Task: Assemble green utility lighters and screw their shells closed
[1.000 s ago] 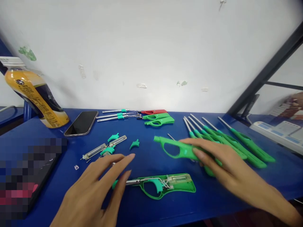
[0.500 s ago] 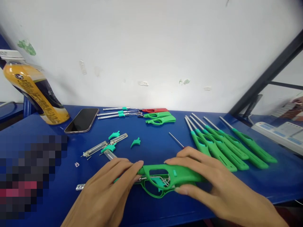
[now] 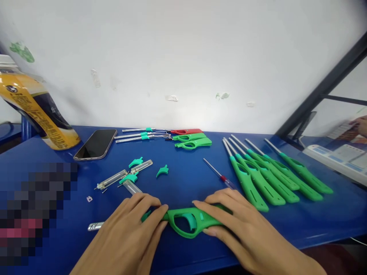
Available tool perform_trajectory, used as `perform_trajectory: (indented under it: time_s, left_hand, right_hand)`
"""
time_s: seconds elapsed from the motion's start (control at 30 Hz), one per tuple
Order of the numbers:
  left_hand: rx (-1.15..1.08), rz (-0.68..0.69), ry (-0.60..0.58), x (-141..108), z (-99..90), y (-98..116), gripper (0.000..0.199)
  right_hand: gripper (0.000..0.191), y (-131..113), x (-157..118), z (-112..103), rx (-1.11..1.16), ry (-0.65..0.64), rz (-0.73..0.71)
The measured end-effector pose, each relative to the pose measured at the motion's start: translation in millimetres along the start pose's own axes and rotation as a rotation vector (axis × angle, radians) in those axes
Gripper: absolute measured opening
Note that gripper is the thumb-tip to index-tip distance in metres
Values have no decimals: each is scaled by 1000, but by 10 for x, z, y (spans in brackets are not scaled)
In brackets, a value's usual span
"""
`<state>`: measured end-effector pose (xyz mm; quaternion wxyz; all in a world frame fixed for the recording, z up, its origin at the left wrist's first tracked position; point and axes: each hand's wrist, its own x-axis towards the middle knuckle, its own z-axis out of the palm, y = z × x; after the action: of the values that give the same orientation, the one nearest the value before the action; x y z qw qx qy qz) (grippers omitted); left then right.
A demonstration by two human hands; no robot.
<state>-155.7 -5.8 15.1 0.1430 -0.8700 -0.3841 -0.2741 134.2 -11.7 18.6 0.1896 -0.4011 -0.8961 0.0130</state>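
Observation:
A green long-nosed gas lighter [image 3: 209, 218] lies level between my two hands near the front of the blue table. My left hand [image 3: 129, 225] pinches the front end of its handle, thumb and fingers together. My right hand [image 3: 241, 225] grips the rear of the handle from above, hiding most of that end. A teal trigger [image 3: 189, 221] shows inside the finger loop, and the two green halves look closed together. The metal tube tip [image 3: 95, 226] sticks out left of my left hand. Just beyond my right hand lies a screwdriver [image 3: 223, 178], its handle partly covered.
Several green lighters [image 3: 268, 181] lie in a row at right. Clear fuel tanks [image 3: 113, 179] and teal triggers [image 3: 163, 171] are scattered left of centre. Open red and green handle shells [image 3: 193, 143] lie by the wall. A phone [image 3: 96, 144] and a yellow bottle [image 3: 43, 110] stand left.
The upper green shell has come down onto the lower one, so the gap with wires and metal parts no longer shows. Both hands still hold the lighter.

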Motion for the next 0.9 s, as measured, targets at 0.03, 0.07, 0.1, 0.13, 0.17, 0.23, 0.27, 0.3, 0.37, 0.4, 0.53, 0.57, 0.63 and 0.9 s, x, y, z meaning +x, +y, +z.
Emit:
perform_trajectory:
  time_s: [0.03, 0.07, 0.1, 0.13, 0.17, 0.23, 0.27, 0.3, 0.37, 0.4, 0.53, 0.57, 0.63, 0.9]
  left_hand:
    - [-3, -6, 4, -1, 1, -4, 42]
    - [-10, -9, 4, -4, 3, -9, 42]
    - [-19, -12, 6, -6, 5, -14, 42]
    - [-27, -16, 7, -8, 7, -19, 42]
    - [-32, -19, 8, -9, 11, -22, 43]
    - [-43, -15, 14, -10, 19, -26, 43]
    - [-47, -14, 21, -10, 23, -26, 43]
    - [-53, -16, 28, -11, 26, -26, 43]
    - [-70, -29, 40, -12, 30, -27, 43]
    - [-78, -37, 46, -11, 34, -28, 43]
    - [-89, -31, 57, -21, 93, -44, 37]
    - [-90, -27, 69, -34, 124, -51, 36]
    - [-86, -24, 94, -84, 198, -68, 36]
    - [-3, -33, 50, -368, 414, -96, 49]
  right_hand:
    - [39, -1, -3, 14, 7, -8, 5]
    - [39, -1, -9, 24, 16, -13, 11]
    - [39, 2, -17, 31, 27, -18, 20]
    - [40, 5, -26, 36, 38, -20, 26]
    - [40, 9, -35, 38, 48, -23, 28]
    - [41, 12, -49, 38, 58, -20, 31]
    - [41, 11, -52, 36, 62, -17, 32]
    - [40, 7, -51, 33, 62, -14, 31]
    - [40, -8, -39, 27, 55, -8, 27]
    - [40, -18, -30, 25, 47, -6, 24]
    - [40, -35, 2, 36, 18, 4, 16]
    - [40, -31, 5, 46, 13, 14, 10]
    - [40, -17, 3, 73, -5, 40, 2]
    - [43, -37, -33, 209, -70, 59, 29]
